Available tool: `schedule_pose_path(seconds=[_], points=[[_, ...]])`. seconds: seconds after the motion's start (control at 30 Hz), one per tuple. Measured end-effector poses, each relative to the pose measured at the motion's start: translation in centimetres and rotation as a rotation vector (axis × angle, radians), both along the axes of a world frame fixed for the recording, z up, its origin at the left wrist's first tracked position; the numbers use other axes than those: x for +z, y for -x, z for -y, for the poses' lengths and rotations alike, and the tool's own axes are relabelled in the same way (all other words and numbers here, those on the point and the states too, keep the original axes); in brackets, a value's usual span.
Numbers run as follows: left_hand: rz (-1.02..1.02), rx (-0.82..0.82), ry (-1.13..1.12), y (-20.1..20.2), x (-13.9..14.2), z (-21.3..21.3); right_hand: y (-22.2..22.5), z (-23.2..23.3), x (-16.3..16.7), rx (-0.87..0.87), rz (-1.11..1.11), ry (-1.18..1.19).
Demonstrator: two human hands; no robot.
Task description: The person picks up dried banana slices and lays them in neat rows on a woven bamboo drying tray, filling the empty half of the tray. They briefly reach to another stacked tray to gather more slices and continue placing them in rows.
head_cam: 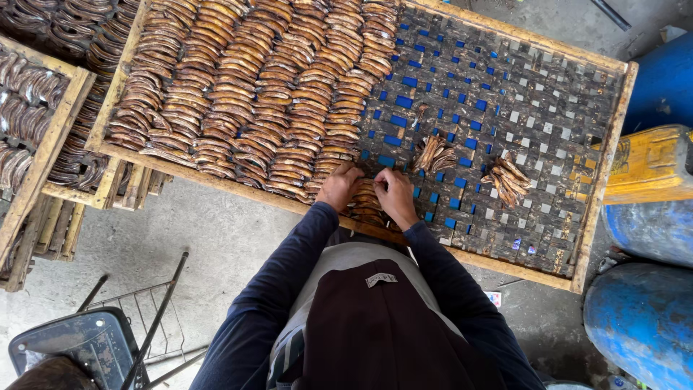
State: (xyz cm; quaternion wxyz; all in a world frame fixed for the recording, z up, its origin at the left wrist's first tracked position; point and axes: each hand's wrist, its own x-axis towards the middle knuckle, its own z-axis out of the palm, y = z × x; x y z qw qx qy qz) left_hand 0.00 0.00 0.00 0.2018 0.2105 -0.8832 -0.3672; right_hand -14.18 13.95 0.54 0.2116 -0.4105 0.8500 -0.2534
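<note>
Brown, curved dried strips, like split fruit or fish, lie in tight overlapping rows (253, 94) across the left half of a wooden-framed drying tray (610, 173), seen from above by a camera on the person's head. The tray's floor is a dark woven lattice (498, 101) with blue showing through its gaps, and its right half is mostly bare. Both hands rest side by side at the tray's near edge, at the end of the last row. The left hand (338, 186) is curled, fingers bent down onto a small clump of strips (366, 201); the right hand (395, 193) is likewise curled and touches the same clump. Whether either hand pinches a strip cannot be told. Two loose bunches lie on the bare lattice: one (432, 154) just beyond the right hand, another (507, 178) further right. More filled trays (43, 101) stand to the left. Blue drums (642, 318) stand to the right on the concrete floor (216, 238).
</note>
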Motion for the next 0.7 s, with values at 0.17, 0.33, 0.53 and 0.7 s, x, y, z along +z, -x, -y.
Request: schedule_pose_path(seconds=[0.17,0.33,0.53,0.7], points=[[0.143,-0.065,0.198,0.2,-0.5,-0.4,1.2,-0.7,-0.7,-0.038,0.013,0.293],[0.153,-0.041,0.35,0.2,-1.1,-1.0,6.9,-1.2,2.2,-0.285,-0.413,0.217],[0.091,-0.006,0.385,0.4,-0.7,-0.9,9.1,-0.8,2.8,-0.247,-0.523,-0.006],[0.025,0.152,0.15,1.0,2.0,-1.6,8.1,-1.0,1.5,-0.197,-0.503,0.141]])
